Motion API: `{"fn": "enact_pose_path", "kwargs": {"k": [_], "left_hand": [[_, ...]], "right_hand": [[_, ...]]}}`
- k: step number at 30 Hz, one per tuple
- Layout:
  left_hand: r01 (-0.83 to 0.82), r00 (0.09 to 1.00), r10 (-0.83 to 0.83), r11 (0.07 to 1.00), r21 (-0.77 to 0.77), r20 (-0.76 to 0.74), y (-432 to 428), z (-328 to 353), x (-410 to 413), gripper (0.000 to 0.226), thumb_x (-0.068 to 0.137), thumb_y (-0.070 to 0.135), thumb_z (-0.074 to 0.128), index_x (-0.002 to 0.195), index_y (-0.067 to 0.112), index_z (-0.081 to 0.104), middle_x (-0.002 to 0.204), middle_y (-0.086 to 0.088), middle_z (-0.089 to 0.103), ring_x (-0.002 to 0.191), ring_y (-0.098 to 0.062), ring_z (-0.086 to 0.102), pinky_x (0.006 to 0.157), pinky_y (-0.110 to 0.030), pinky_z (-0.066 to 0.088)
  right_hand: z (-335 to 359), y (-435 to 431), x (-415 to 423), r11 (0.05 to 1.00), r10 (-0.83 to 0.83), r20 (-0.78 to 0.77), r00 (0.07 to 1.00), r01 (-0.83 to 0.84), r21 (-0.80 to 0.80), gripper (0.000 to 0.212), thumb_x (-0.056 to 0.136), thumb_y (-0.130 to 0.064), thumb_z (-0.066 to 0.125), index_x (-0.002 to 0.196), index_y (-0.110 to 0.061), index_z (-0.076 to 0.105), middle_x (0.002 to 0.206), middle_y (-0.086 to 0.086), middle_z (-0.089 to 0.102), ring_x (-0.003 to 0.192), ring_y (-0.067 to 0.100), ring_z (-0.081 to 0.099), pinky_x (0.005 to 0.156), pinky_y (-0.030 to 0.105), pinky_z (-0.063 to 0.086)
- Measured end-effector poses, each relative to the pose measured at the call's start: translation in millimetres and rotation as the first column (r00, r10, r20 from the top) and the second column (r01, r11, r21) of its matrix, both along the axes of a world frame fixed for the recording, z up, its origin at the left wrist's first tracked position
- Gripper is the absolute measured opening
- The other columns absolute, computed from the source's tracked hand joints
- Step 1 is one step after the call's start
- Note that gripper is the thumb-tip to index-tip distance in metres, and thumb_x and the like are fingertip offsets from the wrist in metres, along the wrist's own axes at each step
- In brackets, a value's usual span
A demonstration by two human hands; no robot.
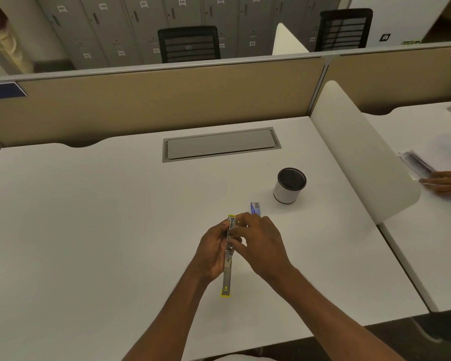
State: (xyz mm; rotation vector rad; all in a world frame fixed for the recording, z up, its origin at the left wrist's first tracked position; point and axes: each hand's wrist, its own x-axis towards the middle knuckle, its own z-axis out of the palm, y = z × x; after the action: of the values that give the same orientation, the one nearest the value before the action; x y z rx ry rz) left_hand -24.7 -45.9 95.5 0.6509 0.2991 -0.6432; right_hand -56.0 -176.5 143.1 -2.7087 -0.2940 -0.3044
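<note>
The stapler [227,272] is swung open into one long strip, grey metal with a yellow tip at each end, and is held just above the white desk [102,217] near its front middle, running away from the person. The left hand [212,252] grips it from the left side, fingers curled round the middle of the metal body. The right hand [262,243] comes in from the right, its fingers bent and pinching the upper half of the stapler; whether anything small sits between those fingertips cannot be told.

Just beyond the right hand a small blue staple box [255,208] lies flat on the desk. Further back and to the right, near the box but apart from it, stands a round white pen cup [288,187] with a dark inside, upright. Behind it a grey cable hatch [220,144] is set flush into the desk, closed.

A beige partition [154,100] runs along the back edge, and a white rounded divider [359,152] stands along the right side. Past the divider, on the neighbouring desk, another person's hand [445,182] rests on blurred papers [427,157]
</note>
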Motion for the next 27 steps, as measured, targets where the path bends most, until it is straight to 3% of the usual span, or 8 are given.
{"fn": "enact_pose_path", "kwargs": {"k": [4, 7, 9, 13, 16, 20, 24, 27], "left_hand": [[0.004, 1.0, -0.003, 0.999, 0.044, -0.008, 1, -6, -3, 0.035, 0.098, 0.022, 0.053, 0.119, -0.001, 0.068, 0.097, -0.01, 0.063, 0.074, -0.012, 0.061, 0.059, -0.019, 0.054], [0.019, 0.999, -0.026, 0.977, 0.21, 0.03, 1, -12, -6, 0.035, 0.107, 0.022, 0.041, 0.118, 0.0, 0.066, 0.09, -0.007, 0.068, 0.073, -0.012, 0.066, 0.066, -0.023, 0.055], [0.025, 0.997, -0.049, 0.948, 0.319, 0.066, 1, -14, -8, 0.038, 0.109, 0.024, 0.039, 0.111, 0.003, 0.071, 0.087, -0.007, 0.068, 0.078, -0.016, 0.063, 0.073, -0.028, 0.05], [0.023, 0.993, -0.069, 0.91, 0.415, 0.097, 1, -13, -11, 0.049, 0.109, 0.022, 0.038, 0.083, 0.014, 0.077, 0.073, -0.002, 0.069, 0.069, -0.014, 0.061, 0.067, -0.03, 0.046], [0.021, 0.992, -0.071, 0.907, 0.42, 0.103, 1, -12, -11, 0.049, 0.109, 0.022, 0.038, 0.082, 0.014, 0.079, 0.074, -0.003, 0.07, 0.067, -0.013, 0.065, 0.067, -0.031, 0.048], [0.024, 0.991, -0.075, 0.91, 0.414, 0.108, 1, -14, -11, 0.055, 0.109, 0.02, 0.038, 0.071, 0.019, 0.078, 0.065, 0.003, 0.068, 0.058, -0.008, 0.062, 0.059, -0.024, 0.047], [0.003, 0.995, -0.042, 0.922, 0.388, 0.091, 1, -19, -12, 0.044, 0.107, 0.02, 0.043, 0.083, 0.013, 0.079, 0.077, -0.004, 0.069, 0.073, -0.016, 0.06, 0.07, -0.03, 0.046], [0.01, 0.997, -0.036, 0.939, 0.344, 0.069, 1, -21, -12, 0.043, 0.107, 0.019, 0.043, 0.09, 0.01, 0.082, 0.085, -0.008, 0.072, 0.076, -0.016, 0.068, 0.072, -0.028, 0.054]], "right_hand": [[-6, 6, 3, 0.992, -0.018, -0.1, 0.995, 0.006, -0.122, 0.02, 0.095, -0.032, 0.058, 0.085, -0.029, 0.075, 0.091, -0.007, 0.067, 0.077, 0.016, 0.06, 0.072, 0.033, 0.049], [-10, 14, 6, 0.982, -0.081, -0.177, 0.981, 0.047, -0.186, 0.019, 0.098, -0.025, 0.054, 0.092, -0.024, 0.072, 0.094, -0.003, 0.067, 0.081, 0.017, 0.062, 0.076, 0.031, 0.044], [-10, 18, 8, 0.982, -0.131, -0.233, 0.964, 0.093, -0.166, 0.016, 0.098, -0.024, 0.055, 0.095, -0.022, 0.071, 0.095, -0.003, 0.069, 0.085, 0.018, 0.064, 0.079, 0.03, 0.043], [-6, 20, 9, 0.972, -0.221, -0.301, 0.928, 0.184, -0.146, 0.012, 0.09, -0.016, 0.057, 0.085, -0.02, 0.067, 0.085, -0.001, 0.071, 0.074, 0.02, 0.061, 0.072, 0.028, 0.033], [-4, 21, 9, 0.97, -0.234, -0.32, 0.918, 0.197, -0.145, 0.014, 0.089, -0.014, 0.054, 0.079, -0.021, 0.06, 0.083, -0.001, 0.07, 0.068, 0.02, 0.051, 0.072, 0.028, 0.028], [-6, 20, 8, 0.973, -0.231, -0.312, 0.922, 0.215, -0.084, 0.01, 0.089, -0.02, 0.056, 0.084, -0.02, 0.065, 0.086, -0.003, 0.07, 0.076, 0.019, 0.063, 0.074, 0.028, 0.036], [-5, 14, 3, 0.971, -0.21, -0.353, 0.912, 0.238, 0.037, 0.007, 0.086, -0.025, 0.065, 0.081, -0.023, 0.07, 0.093, -0.006, 0.07, 0.081, 0.018, 0.065, 0.082, 0.03, 0.048], [-7, 10, -2, 0.948, -0.186, -0.366, 0.912, 0.264, 0.177, 0.005, 0.087, -0.027, 0.07, 0.083, -0.025, 0.071, 0.093, -0.008, 0.066, 0.081, 0.013, 0.061, 0.075, 0.024, 0.049]]}}
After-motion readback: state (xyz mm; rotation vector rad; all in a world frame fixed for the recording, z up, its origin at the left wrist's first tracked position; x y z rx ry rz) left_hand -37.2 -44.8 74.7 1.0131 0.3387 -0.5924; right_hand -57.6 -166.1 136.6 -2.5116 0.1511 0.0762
